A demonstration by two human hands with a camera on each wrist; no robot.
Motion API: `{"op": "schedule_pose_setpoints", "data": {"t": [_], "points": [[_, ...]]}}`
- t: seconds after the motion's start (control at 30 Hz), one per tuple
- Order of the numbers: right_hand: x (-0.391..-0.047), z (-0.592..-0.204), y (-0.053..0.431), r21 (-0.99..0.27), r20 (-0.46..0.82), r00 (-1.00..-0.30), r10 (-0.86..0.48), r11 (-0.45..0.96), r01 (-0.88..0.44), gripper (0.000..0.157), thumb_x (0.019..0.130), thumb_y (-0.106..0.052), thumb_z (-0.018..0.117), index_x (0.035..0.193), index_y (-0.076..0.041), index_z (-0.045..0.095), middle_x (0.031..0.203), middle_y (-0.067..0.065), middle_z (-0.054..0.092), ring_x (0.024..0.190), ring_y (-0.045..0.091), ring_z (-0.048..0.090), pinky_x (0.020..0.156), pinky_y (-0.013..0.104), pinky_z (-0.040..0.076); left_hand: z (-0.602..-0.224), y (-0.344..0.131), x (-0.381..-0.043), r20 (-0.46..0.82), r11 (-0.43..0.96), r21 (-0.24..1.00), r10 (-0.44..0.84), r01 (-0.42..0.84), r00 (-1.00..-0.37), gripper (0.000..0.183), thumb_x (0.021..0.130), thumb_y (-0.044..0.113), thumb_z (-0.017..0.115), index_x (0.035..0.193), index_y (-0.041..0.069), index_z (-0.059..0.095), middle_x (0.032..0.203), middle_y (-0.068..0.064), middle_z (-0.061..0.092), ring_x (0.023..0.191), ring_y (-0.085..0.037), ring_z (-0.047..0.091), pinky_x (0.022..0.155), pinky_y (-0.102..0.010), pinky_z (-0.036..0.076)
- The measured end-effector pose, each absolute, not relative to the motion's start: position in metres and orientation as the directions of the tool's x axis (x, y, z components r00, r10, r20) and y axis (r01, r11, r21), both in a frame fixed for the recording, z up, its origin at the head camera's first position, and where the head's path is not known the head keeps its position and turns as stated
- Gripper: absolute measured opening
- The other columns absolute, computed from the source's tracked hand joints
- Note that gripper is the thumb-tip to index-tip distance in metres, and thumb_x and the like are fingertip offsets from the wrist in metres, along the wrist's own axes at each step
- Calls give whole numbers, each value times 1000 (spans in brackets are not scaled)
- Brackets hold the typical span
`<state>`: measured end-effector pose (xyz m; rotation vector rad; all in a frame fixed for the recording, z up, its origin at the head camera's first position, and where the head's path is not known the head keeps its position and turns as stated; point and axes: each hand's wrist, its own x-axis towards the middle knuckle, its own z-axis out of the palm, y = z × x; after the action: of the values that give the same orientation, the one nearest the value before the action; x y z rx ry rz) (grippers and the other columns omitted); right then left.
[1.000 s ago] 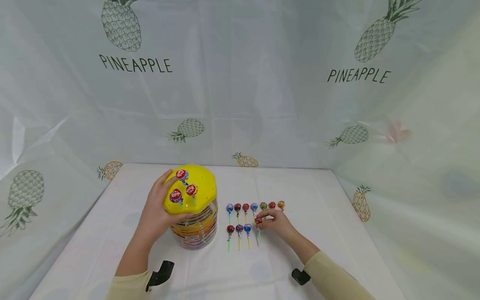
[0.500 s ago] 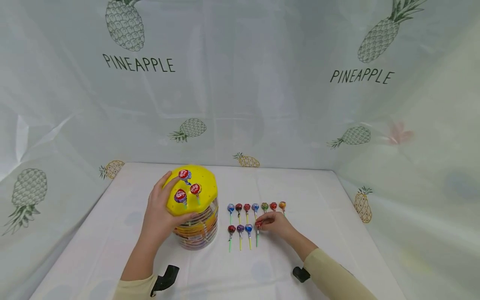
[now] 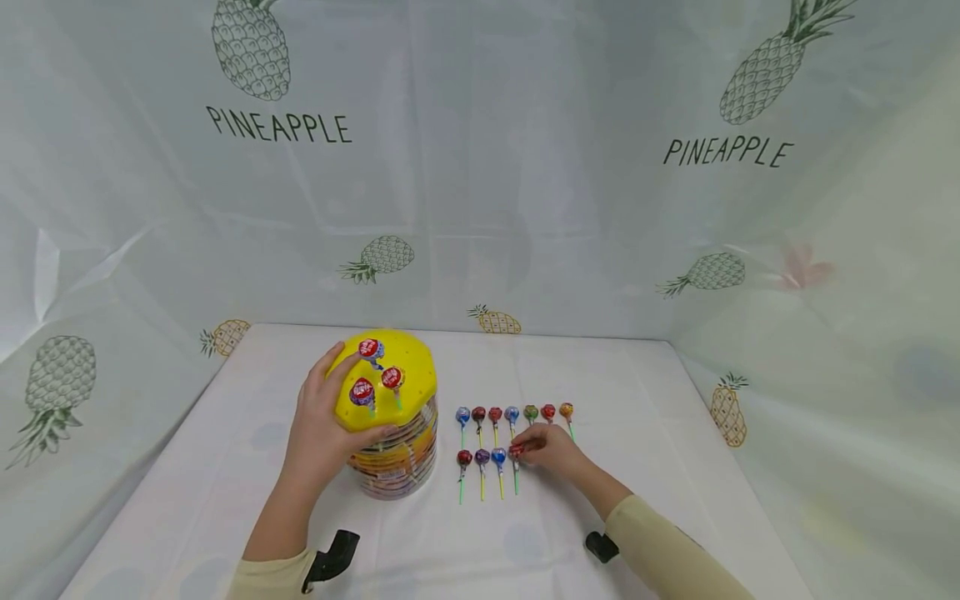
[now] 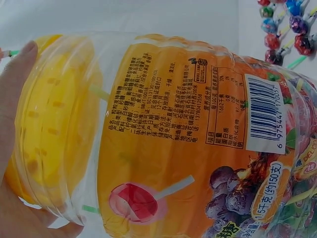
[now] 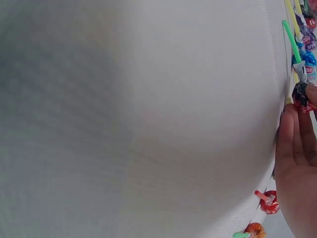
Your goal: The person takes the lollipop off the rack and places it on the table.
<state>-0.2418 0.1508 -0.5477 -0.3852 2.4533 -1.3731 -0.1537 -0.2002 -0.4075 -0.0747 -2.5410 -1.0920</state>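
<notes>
My left hand (image 3: pixel 318 417) grips the yellow lid (image 3: pixel 412 358) of a big clear plastic candy jar (image 3: pixel 397 462), thumb on the near side. The jar stands upright on the table; the left wrist view shows its orange printed label (image 4: pixel 148 124) and lollipops inside. My right hand (image 3: pixel 555 450) pinches the wrapped red head of a green-stick lollipop (image 5: pixel 300 94), at the right end of the front row. Beside it lie a blue lollipop (image 3: pixel 498 456), a purple lollipop (image 3: pixel 482 457) and a dark red lollipop (image 3: pixel 464 458), sticks toward me.
Behind the front row runs a back row of several lollipops, from a blue one (image 3: pixel 462 414) to an orange one (image 3: pixel 566 410). A white cloth (image 3: pixel 622 383) covers the table. A pineapple-print curtain (image 3: pixel 480 167) hangs around its back and sides.
The pinched lollipop has shifted slightly, and its stick now lies more in line with the front row. My left hand stays on the lid. The head view has shifted a little.
</notes>
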Motion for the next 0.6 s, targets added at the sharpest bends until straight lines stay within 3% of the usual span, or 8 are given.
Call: {"op": "schedule_pose_setpoints", "data": {"t": [0.6], "points": [[-240, -545, 150, -819, -79, -908, -412, 546, -176, 20, 83, 3, 72, 100, -7, 74, 87, -1, 64, 78, 15, 58, 64, 26, 52, -408, -199, -154, 368, 699, 687, -99, 199, -925, 97, 65, 23, 92, 147, 21, 40, 159, -2, 16, 137, -39, 24, 97, -65, 40]]}}
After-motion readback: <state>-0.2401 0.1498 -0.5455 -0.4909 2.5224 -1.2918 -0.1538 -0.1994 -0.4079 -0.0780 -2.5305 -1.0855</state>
